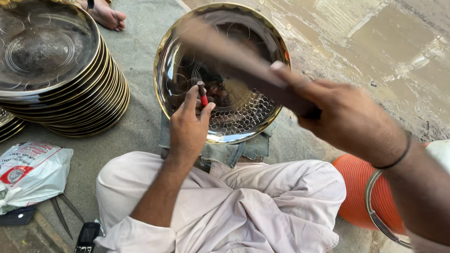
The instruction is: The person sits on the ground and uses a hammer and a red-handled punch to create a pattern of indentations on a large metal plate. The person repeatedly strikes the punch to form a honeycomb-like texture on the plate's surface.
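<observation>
Right hand clenched round blurred wooden mallet, shaft slanting up-left over plate. Left hand nearer plate, pinching upright punch on dimpled face.

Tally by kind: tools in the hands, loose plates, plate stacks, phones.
Tools in hands: 2 (punch in left hand, mallet in right hand)
Loose plates: 1
Plate stacks: 2
Phones: 1
Total: 6
</observation>
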